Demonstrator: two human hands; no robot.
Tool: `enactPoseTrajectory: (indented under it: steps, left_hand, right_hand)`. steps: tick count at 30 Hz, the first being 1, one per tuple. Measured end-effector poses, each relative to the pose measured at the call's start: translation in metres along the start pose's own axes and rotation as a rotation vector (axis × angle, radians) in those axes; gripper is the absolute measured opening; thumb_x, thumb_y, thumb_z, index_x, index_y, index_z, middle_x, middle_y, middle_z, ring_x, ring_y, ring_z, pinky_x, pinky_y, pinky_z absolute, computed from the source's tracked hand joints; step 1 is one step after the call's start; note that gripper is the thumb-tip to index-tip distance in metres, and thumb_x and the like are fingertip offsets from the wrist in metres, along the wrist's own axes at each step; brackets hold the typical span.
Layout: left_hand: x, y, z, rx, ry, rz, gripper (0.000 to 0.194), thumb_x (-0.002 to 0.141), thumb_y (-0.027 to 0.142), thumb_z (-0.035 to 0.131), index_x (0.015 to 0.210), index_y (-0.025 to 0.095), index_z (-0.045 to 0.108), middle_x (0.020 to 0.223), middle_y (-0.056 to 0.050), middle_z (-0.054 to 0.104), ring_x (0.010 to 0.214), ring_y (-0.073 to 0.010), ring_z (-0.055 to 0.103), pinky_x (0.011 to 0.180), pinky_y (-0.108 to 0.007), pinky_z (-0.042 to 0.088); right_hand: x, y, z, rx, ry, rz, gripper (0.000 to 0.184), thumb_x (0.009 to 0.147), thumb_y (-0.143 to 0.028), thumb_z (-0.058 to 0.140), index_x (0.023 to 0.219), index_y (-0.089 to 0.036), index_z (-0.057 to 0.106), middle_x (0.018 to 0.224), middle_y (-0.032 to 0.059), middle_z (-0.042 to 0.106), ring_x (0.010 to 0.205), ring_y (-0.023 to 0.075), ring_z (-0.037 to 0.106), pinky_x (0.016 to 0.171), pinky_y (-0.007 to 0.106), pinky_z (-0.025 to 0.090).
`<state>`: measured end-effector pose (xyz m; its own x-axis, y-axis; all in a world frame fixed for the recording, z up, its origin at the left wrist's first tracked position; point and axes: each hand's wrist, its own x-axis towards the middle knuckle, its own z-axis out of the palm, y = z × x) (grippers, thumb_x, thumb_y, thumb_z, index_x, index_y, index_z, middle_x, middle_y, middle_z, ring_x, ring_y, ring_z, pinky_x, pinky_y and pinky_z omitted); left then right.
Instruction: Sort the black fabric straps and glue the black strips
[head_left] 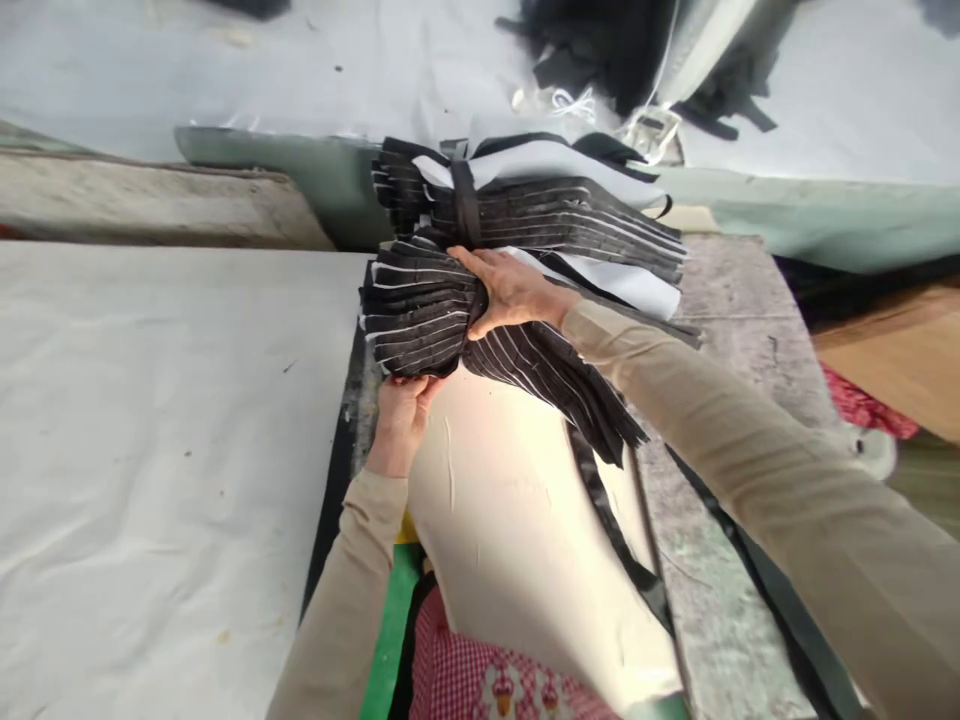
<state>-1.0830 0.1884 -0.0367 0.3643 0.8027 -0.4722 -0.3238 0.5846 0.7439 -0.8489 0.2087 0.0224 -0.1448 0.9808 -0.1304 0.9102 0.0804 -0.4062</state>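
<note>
A bundle of layered black fabric pieces with white edges (pixel 420 305) lies in front of me, pinched narrow at its middle and fanned out at both ends. My left hand (pixel 405 415) grips the bundle's near edge at the left, its fingertips partly hidden underneath. Across the narrow middle lies my right hand (pixel 519 290), thumb and fingers holding the bundle from above. Just beyond it rests a second bundle of black and white fabric pieces (pixel 570 215), bound by a dark strip (pixel 465 203).
A white-covered table (pixel 165 430) stretches to the left. Below the bundles is a cream board or sheet (pixel 502 490), with a dark strap (pixel 611 520) along its right side. A worn grey board (pixel 739 330) lies at right. Dark scraps (pixel 592 50) and a white cord (pixel 574 104) lie at the back.
</note>
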Motion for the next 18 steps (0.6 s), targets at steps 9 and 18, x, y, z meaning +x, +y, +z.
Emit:
enactPoseTrajectory:
  steps: [9,18]
  left_hand:
    - [0.027,0.046,0.012,0.318,0.006,-0.125,0.018,0.058,-0.004,0.059,0.063,0.013,0.057,0.055,0.001,0.062,0.053,-0.0143,0.061,0.066,-0.036,0.058]
    - [0.034,0.035,-0.001,0.245,0.100,-0.152,0.019,0.060,-0.004,0.062,0.063,0.014,0.056,0.054,0.003,0.060,0.048,-0.0114,0.058,0.051,-0.022,0.047]
  right_hand:
    - [0.023,0.018,-0.015,0.113,-0.032,-0.074,0.099,0.064,-0.049,0.075,0.143,-0.013,0.028,0.124,0.0046,0.051,0.118,0.0332,0.048,0.101,0.053,0.034]
    - [0.028,0.023,-0.012,0.181,0.006,0.014,0.071,0.084,-0.045,0.018,0.126,0.006,0.045,0.146,0.0124,0.030,0.128,0.0315,0.037,0.096,0.039,0.037]
